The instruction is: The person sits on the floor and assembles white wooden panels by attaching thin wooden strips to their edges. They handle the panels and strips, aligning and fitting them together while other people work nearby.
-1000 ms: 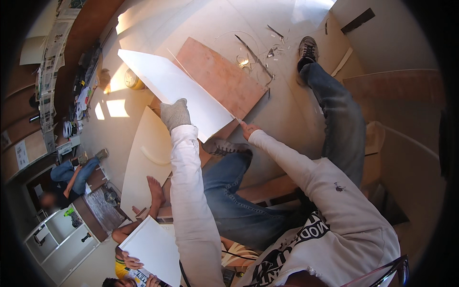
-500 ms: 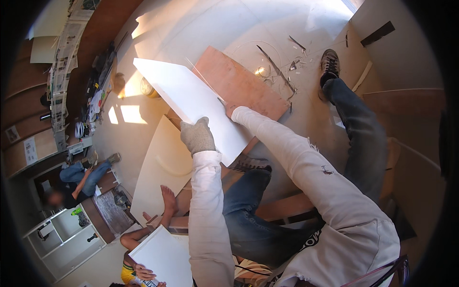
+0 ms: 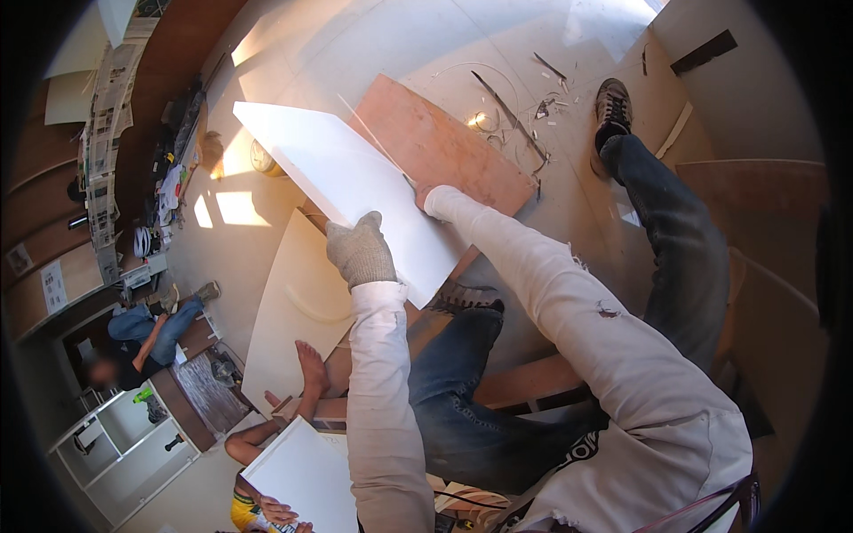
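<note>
A white panel (image 3: 346, 178) is held tilted in front of me, one corner low near my shoe. My left hand (image 3: 362, 249), in a grey knit glove, is closed on its left edge with the thumb over the white face. At the opposite long edge is my right hand (image 3: 426, 193), bare and closed, its fingers partly hidden by the sleeve. A small dark tip shows by its fingers, too small to name. From there a thin pale strip (image 3: 371, 133) runs along the panel's edge, its far end standing free.
A reddish-brown board (image 3: 453, 147) lies beyond the panel, with dark strips (image 3: 511, 115) and scraps on the floor. A cream sheet (image 3: 298, 302) lies to the left. One person holds a white board (image 3: 306, 475) at lower left; another sits near a white shelf unit (image 3: 124, 453).
The panel and my left hand have shifted slightly left in view. The right hand has stayed at the panel's edge, and the strip's free end has moved a little.
</note>
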A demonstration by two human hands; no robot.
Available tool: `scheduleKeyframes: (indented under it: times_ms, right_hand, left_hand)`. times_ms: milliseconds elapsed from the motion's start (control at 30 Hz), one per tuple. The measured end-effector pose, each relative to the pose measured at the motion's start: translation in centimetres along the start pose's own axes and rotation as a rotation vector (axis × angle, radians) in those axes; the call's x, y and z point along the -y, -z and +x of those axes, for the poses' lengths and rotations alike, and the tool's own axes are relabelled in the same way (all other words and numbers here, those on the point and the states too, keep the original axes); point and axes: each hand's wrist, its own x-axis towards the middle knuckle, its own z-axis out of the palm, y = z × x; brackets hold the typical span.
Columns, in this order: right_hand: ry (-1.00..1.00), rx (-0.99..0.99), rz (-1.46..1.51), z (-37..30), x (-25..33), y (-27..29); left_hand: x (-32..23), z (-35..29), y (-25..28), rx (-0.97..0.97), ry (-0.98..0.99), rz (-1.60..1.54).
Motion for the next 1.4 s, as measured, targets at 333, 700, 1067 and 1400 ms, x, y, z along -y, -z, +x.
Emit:
scheduleKeyframes:
  times_ms: [333,700,1067,1400]
  right_hand:
    - [-0.095,0.029,0.121,-2.9,-1.9,-2.1]
    - [-0.142,-0.001,0.174,-7.1,-6.2,-7.5]
    - [-0.144,-0.013,0.028,-12.7,-8.7,-10.2]
    - [-0.222,0.021,0.121,-16.9,-8.2,-9.4]
  left_hand:
    - [0.6,0.4,-0.3,0.011,-0.032,-0.044]
    - [-0.7,-0.8,0.3,0.001,0.011,-0.036]
    - [-0.3,-0.1,-0.2,0.027,0.060,-0.047]
    - [-0.3,-0.2,-0.1,0.021,0.044,-0.046]
